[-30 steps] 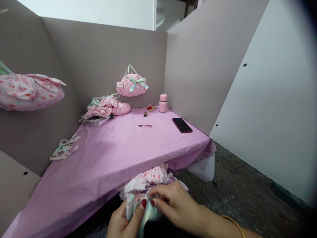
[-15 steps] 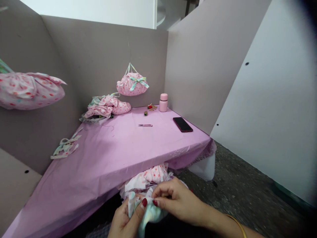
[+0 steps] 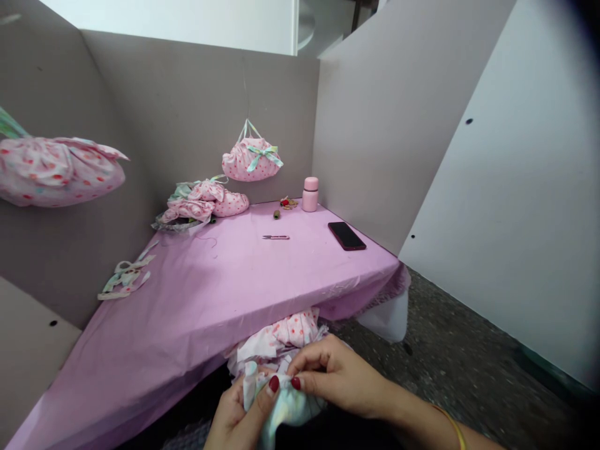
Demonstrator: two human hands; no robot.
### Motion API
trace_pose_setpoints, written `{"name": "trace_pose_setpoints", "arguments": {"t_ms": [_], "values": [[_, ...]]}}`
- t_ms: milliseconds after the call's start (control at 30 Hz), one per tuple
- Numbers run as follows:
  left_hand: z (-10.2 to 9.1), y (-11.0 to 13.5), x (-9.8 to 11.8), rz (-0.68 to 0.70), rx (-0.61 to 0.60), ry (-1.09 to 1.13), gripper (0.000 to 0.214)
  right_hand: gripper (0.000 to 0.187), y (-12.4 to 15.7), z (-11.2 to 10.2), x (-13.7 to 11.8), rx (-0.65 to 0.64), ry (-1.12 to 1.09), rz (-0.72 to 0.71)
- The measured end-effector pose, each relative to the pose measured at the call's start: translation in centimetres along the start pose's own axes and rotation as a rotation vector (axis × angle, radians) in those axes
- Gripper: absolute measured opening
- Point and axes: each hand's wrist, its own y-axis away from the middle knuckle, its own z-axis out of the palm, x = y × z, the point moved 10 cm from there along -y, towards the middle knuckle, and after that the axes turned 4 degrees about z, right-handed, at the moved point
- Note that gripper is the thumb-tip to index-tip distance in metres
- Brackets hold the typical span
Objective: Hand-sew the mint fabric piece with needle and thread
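Note:
Below the table's front edge, my left hand (image 3: 248,406) is closed on a pale green and white piece of fabric (image 3: 291,407), thumb pressed on top. My right hand (image 3: 340,378) pinches the upper edge of the same fabric, thumb against fingers, close to the left thumb. Whether a needle or thread sits between those fingertips is too small to make out. Just beyond both hands lies bunched pink dotted fabric (image 3: 297,328) with white pieces, partly hidden by the hands.
A pink-covered table (image 3: 225,275) holds thread snips (image 3: 276,237), a small spool (image 3: 276,214), a phone (image 3: 347,236), a pink bottle (image 3: 310,195), fabric strips (image 3: 125,280) and a heap of dotted pouches (image 3: 199,201). Dotted pouches hang at the back (image 3: 250,161) and left (image 3: 60,172). Grey partitions surround it.
The pale green fabric spreads slightly farther right beneath my right hand. Both hands keep their hold in nearly the same place, and the whole view has shifted very slightly.

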Motion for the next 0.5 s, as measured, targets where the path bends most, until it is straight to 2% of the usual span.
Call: {"name": "trace_pose_setpoints", "arguments": {"t_ms": [267,500], "values": [[0.1,-0.1,0.1,-0.017,0.035,0.052,0.037,0.03,-0.2,0.2,0.1,-0.032,-0.067,0.009],[-0.6,-0.1,-1.0,-0.002,0.057,0.086,0.036,0.029,-0.3,0.3,-0.6,-0.057,-0.074,-0.009]]}}
